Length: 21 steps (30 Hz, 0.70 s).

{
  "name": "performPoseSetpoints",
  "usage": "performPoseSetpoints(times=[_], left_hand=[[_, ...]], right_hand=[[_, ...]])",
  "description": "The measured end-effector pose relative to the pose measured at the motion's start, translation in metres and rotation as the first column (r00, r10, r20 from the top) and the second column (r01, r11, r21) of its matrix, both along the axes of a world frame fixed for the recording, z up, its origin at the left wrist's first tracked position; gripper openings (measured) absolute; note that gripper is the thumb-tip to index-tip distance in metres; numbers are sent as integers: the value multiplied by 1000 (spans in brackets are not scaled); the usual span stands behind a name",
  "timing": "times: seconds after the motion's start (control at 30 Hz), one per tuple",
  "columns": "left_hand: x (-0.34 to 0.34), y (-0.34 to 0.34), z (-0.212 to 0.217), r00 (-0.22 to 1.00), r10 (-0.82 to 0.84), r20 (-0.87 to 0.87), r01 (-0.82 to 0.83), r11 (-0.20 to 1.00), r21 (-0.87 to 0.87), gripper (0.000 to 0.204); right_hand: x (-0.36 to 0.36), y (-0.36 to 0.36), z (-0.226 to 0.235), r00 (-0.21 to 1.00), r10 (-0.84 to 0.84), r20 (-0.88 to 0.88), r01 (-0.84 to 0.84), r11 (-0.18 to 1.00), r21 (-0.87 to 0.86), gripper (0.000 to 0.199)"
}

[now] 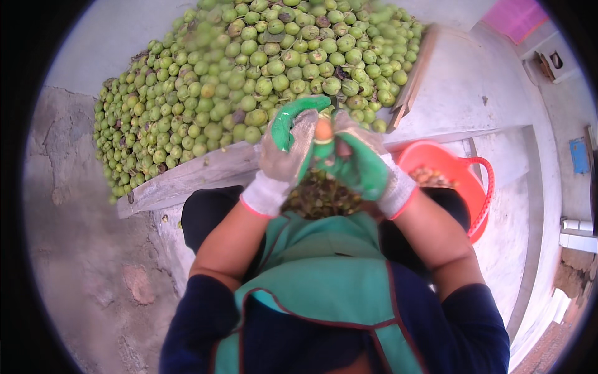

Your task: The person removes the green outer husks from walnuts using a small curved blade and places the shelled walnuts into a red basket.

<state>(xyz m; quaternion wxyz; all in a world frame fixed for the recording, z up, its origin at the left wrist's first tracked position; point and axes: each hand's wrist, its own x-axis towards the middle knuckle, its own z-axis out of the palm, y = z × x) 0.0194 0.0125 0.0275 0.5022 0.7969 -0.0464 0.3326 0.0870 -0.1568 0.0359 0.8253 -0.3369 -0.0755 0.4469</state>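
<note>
hands: we held one half-hulled walnut point(323, 129) in both, left hand point(288, 144) gripping, right hand point(356, 163) closed around it.
tip: we judged peeling best done over the husk pile point(321, 194).

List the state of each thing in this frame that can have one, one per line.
Left hand: gloved, gripping the nut from the left.
Right hand: gloved, closed around the nut's lower part.
Nut: partly husked, tan shell showing.
Green fruit heap: piled high, unhusked, held back by a plank.
Red basket: upright, partly filled with tan nuts.
Husk scraps: heaped in the lap.
</note>
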Motion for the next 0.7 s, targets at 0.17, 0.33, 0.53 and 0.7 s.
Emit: performPoseSetpoints(times=[0.17,0.33,0.53,0.7], left_hand=[[2,5,-8,967,127,-221,-74,970,233,39],[-6,29,-26,945,-33,-325,101,976,194,44],[-11,31,-26,720,-447,-531,92,820,-565,46],[-9,31,-28,685,-518,-513,184,804,-566,39]], right_hand=[[20,8,-8,927,55,370,64,952,-300,47],[20,7,42,650,422,632,189,716,-672,87],[-5,7,41,110,523,845,647,608,-460,42],[-9,3,41,41,508,860,670,625,-401,39]])
